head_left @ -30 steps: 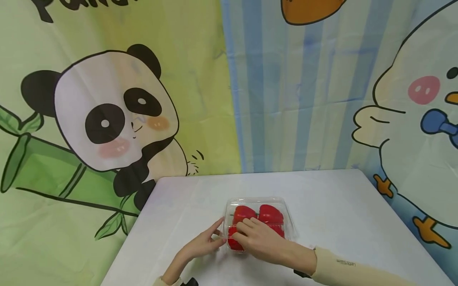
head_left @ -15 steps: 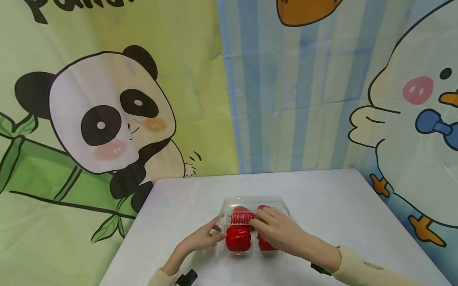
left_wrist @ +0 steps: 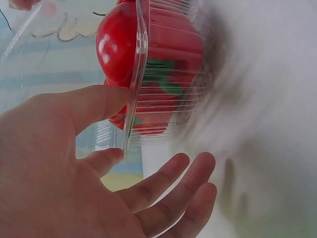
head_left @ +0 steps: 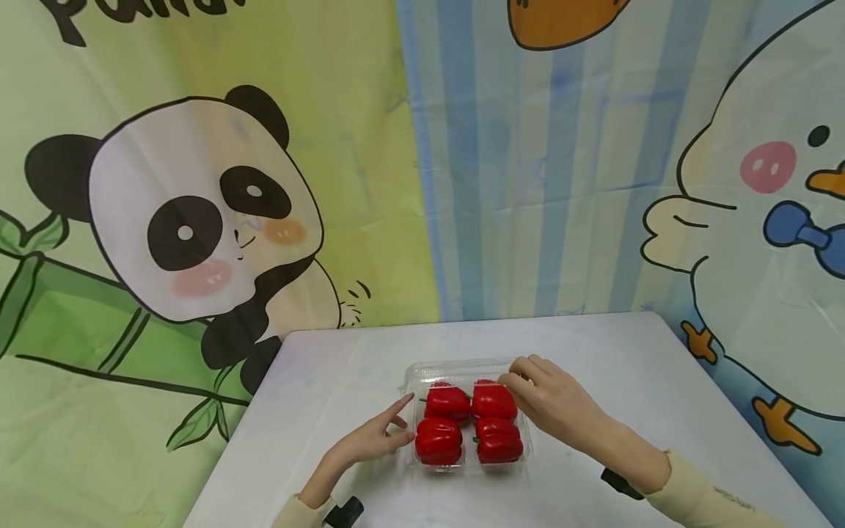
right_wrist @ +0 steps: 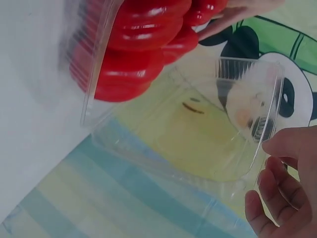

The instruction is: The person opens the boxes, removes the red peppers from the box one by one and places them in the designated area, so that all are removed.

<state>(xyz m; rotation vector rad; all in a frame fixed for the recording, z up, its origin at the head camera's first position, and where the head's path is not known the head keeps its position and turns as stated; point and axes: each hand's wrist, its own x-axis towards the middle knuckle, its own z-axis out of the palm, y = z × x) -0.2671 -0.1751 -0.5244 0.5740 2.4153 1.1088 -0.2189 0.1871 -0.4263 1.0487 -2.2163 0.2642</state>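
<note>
Tbh the trick is letting the left hand (head_left: 372, 440), fingers loosely extended at its side, steady the clear tray (left_wrist: 141, 54) of red peppers (head_left: 439, 441) on the counter (head_left: 330, 381) while the right hand (head_left: 561, 403), pinching the raised lid (right_wrist: 193, 131), moves gently (thin plastic probably flexes).

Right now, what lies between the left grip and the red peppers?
In the left wrist view, the rim and ribbed wall of the clear container lie there.
</note>
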